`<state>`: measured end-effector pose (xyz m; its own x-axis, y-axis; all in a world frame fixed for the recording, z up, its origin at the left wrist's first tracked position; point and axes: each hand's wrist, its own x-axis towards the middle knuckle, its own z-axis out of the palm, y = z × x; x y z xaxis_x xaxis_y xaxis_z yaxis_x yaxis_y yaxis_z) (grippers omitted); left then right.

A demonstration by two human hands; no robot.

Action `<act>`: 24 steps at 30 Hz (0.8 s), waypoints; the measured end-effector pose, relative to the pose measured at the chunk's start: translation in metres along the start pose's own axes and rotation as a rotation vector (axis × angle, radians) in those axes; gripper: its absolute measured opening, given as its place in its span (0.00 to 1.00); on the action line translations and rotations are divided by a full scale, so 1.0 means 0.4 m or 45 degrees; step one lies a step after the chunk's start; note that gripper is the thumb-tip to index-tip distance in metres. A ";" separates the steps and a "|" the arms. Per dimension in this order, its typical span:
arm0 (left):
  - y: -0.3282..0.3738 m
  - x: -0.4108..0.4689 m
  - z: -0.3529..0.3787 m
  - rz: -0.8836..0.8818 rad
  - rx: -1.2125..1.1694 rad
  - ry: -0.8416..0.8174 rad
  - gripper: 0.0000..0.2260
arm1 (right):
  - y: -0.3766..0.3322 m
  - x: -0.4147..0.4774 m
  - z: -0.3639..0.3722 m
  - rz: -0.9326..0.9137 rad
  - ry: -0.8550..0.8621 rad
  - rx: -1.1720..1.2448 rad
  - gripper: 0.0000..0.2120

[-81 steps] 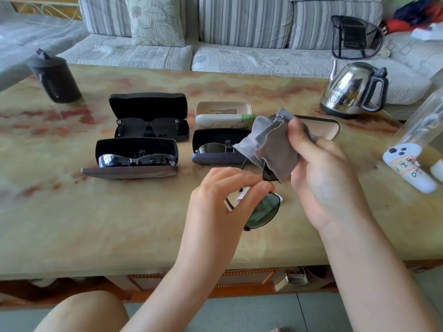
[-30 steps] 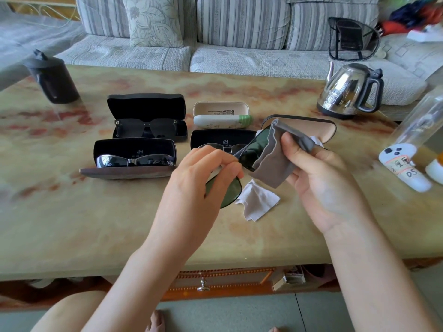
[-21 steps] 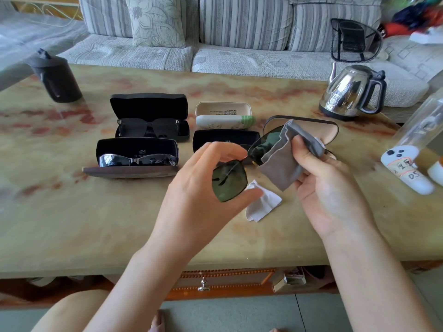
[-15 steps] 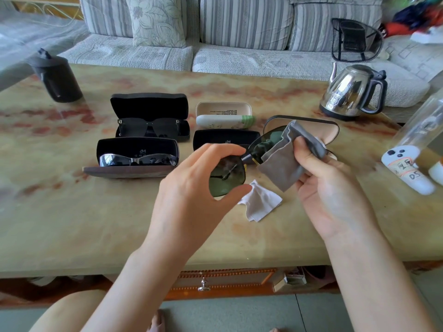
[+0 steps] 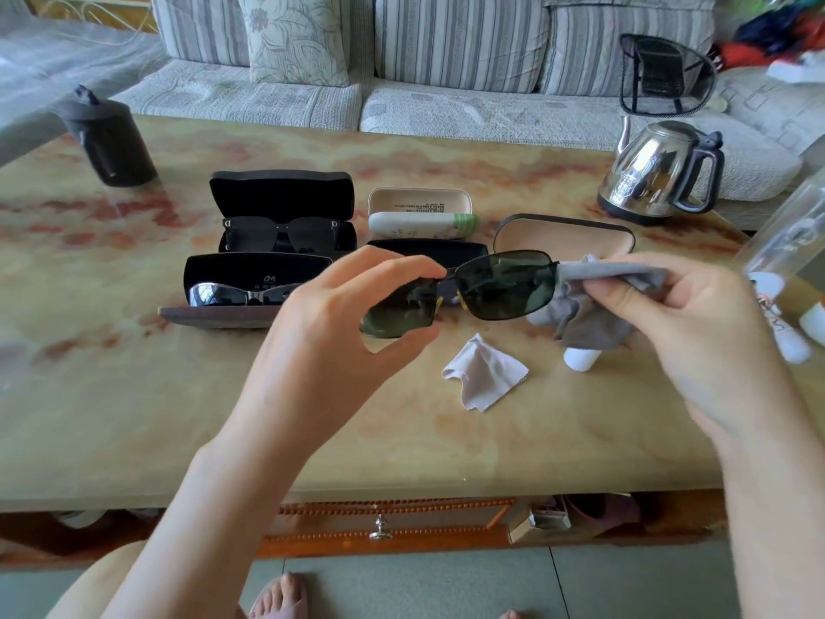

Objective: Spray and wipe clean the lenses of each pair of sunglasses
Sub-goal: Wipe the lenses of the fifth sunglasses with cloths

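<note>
Green-lensed sunglasses (image 5: 504,285) hang level above the marble table (image 5: 178,417). My left hand (image 5: 339,332) pinches the rim of their left lens between thumb and fingers. My right hand (image 5: 696,323) pinches a grey cloth (image 5: 585,314) at the right lens's outer edge, leaving that lens uncovered. A small white bottle (image 5: 580,358) stands under the cloth, mostly hidden. Two more pairs lie in open cases: black sunglasses (image 5: 281,232) at the back and silver-rimmed sunglasses (image 5: 241,294) in front.
A light cloth (image 5: 484,377) lies on the table below the held pair. An empty tan-lined case (image 5: 567,236) and a white-green case (image 5: 419,214) stand behind. A steel kettle (image 5: 660,172) is at the back right, a dark jug (image 5: 107,140) at the back left, a clear bottle (image 5: 785,252) at the right edge.
The sunglasses have turned level, facing me. My right hand has slid the grey cloth off the right lens to its outer edge. My left hand still holds the left lens.
</note>
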<state>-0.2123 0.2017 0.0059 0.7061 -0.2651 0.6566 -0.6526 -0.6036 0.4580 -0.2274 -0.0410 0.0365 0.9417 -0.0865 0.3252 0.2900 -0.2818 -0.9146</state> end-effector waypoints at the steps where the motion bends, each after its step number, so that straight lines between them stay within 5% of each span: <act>1: -0.001 0.000 -0.002 0.000 -0.003 -0.004 0.17 | -0.008 0.004 -0.008 -0.056 0.007 0.005 0.09; 7: 0.002 -0.006 0.007 0.023 -0.023 -0.135 0.17 | -0.021 0.045 -0.014 -0.253 0.192 -0.233 0.18; 14: -0.005 -0.004 0.001 0.047 -0.002 -0.142 0.18 | -0.041 0.030 0.083 -0.192 -0.523 -0.331 0.12; 18: -0.009 -0.006 0.001 0.049 -0.007 -0.172 0.18 | -0.062 0.007 0.062 -0.077 -0.756 -0.302 0.18; 21: -0.001 -0.007 0.004 0.050 -0.021 -0.196 0.18 | -0.066 0.004 0.044 0.071 -0.759 -0.102 0.21; 24: 0.008 -0.008 0.007 0.046 -0.030 -0.201 0.18 | -0.048 0.019 0.048 0.057 -0.689 -0.202 0.14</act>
<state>-0.2159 0.1985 0.0036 0.7150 -0.4025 0.5716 -0.6835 -0.5741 0.4507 -0.2226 -0.0179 0.0517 0.9178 0.3891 0.0790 0.2580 -0.4332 -0.8636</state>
